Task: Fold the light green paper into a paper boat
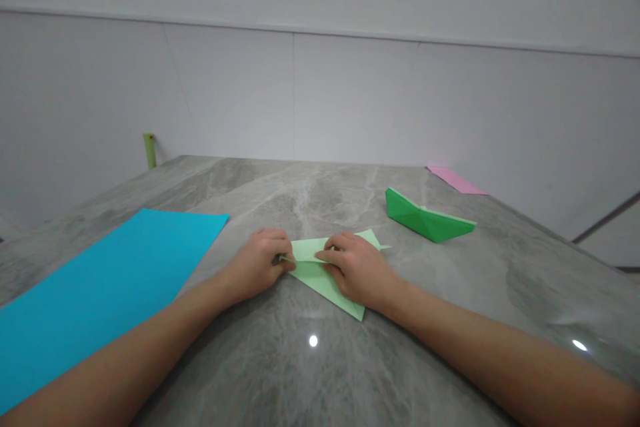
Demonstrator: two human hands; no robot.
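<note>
A folded light green paper (320, 280) lies in front of me, with creased flaps and a pointed corner toward my right. My left hand (267, 257) pinches its left end between thumb and fingers. Across the middle of the paper, my right hand (357, 267) grips a raised fold, thumb below and fingers above. The palm of that hand hides part of the paper. Beyond it to the right sits a bright green folded paper boat (430, 217), apart from both hands.
A large blue sheet (115, 280) covers the table's left side, partly under my left forearm. A pink paper (456, 180) lies at the far right edge. The grey marbled table (300, 187) meets a white wall (350, 93). A yellow-green upright piece (150, 150) stands at the back left.
</note>
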